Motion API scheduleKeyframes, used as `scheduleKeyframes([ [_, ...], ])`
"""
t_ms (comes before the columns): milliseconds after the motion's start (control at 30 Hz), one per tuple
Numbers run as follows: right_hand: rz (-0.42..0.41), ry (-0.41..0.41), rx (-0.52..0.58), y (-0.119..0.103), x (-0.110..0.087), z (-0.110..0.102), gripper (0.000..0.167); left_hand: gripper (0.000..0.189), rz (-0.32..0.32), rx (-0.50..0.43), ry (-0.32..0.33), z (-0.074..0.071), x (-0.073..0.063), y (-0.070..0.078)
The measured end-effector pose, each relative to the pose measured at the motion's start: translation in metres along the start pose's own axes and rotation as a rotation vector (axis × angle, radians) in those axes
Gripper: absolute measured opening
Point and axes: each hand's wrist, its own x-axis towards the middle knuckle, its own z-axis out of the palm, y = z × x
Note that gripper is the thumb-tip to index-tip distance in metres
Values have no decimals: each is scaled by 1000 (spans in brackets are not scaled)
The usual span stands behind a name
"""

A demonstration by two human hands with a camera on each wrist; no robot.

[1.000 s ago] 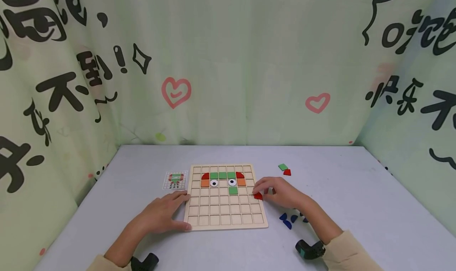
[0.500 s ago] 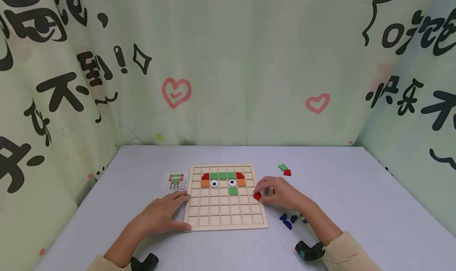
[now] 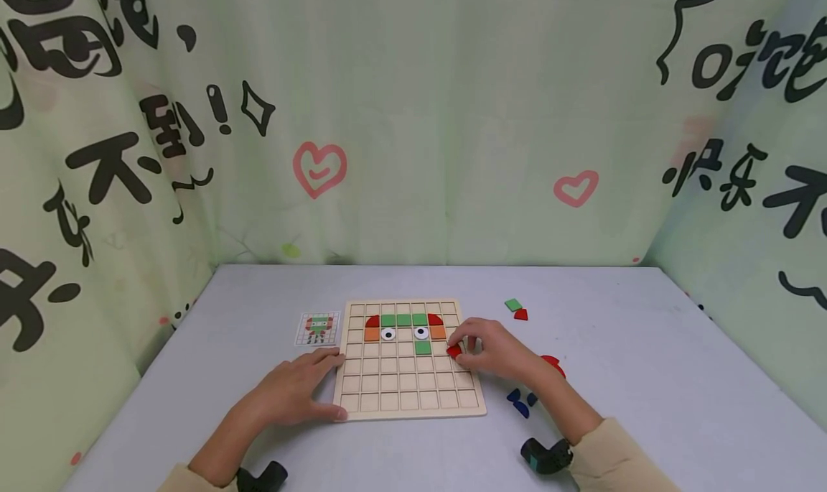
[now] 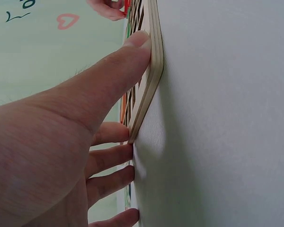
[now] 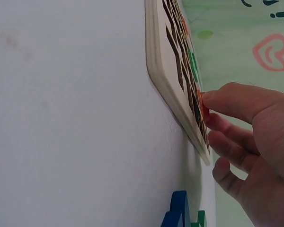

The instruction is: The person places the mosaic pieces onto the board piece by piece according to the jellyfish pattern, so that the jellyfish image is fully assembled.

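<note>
A wooden grid board (image 3: 407,384) lies on the table, bearing green and orange square tiles, two red curved tiles and two eye tiles in its upper rows. Between thumb and fingers my right hand (image 3: 494,348) pinches a small red tile (image 3: 454,351) at the board's right-hand columns; whether it touches the grid I cannot tell. My left hand (image 3: 297,388) rests along the board's left edge. In the left wrist view its thumb (image 4: 128,56) presses on the board's front rim, and its fairly straight fingers reach along the side.
A small pattern card (image 3: 318,329) lies left of the board. A green tile (image 3: 513,304) and a red tile (image 3: 520,314) sit at the back right. Several blue pieces (image 3: 520,409) lie right of the board; red pieces (image 3: 552,361) show beside my right forearm.
My right hand has moved left with the red tile, from the board's right edge to over its right-hand columns. Red pieces beside the forearm have come into view. The left hand stays put.
</note>
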Motion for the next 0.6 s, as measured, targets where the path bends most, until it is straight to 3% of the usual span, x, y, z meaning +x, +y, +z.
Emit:
scheduleKeyframes([
  [400, 88, 67, -35, -9, 10, 9, 16, 88, 1, -1, -3, 0, 0, 1],
  [600, 63, 81, -20, -5, 9, 5, 15, 87, -3, -1, -4, -1, -1, 1],
])
